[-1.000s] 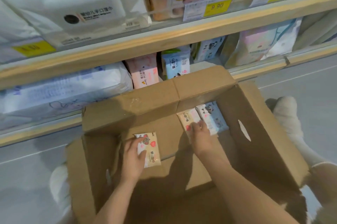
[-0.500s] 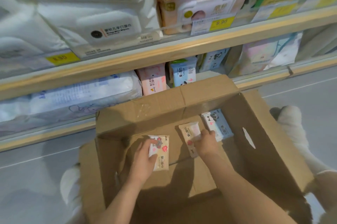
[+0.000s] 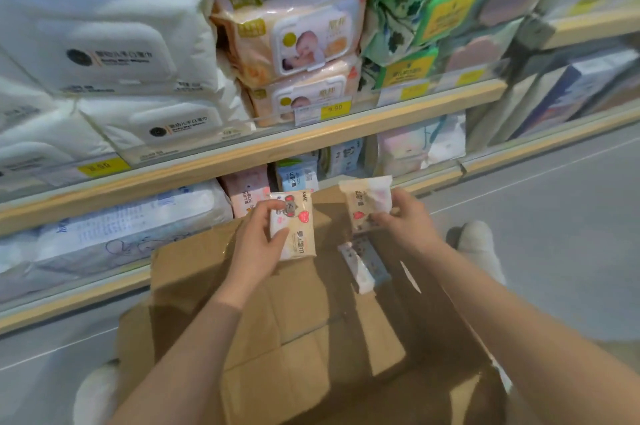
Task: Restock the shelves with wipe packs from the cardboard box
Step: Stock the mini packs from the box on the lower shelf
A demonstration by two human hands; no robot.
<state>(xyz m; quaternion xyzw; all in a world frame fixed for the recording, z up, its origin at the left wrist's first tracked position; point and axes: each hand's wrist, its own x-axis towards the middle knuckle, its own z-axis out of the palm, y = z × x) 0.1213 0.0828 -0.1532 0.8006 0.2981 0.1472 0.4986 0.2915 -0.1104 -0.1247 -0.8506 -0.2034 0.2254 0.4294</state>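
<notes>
An open cardboard box (image 3: 194,272) lies on the floor below the shelves. My left hand (image 3: 258,244) grips a small beige wipe pack (image 3: 299,234) with red hearts, lifted above the box. My right hand (image 3: 407,220) holds a second beige wipe pack (image 3: 369,203) at the same height, just in front of the bottom shelf (image 3: 433,184). Inside the box a blue and white wipe pack (image 3: 363,265) still lies against the far wall. Small pink (image 3: 247,190) and blue (image 3: 298,177) packs stand on the bottom shelf behind my hands.
The upper shelf (image 3: 242,154) carries large white packs (image 3: 114,54), peach baby wipe packs (image 3: 294,43) and green packs (image 3: 419,9). A big white bundle (image 3: 121,227) fills the lower shelf's left. My socked feet (image 3: 479,248) flank the box on a grey floor.
Both hands have lifted their packs out of the box and up toward the bottom shelf. The view has tilted upward, showing more of the upper shelf.
</notes>
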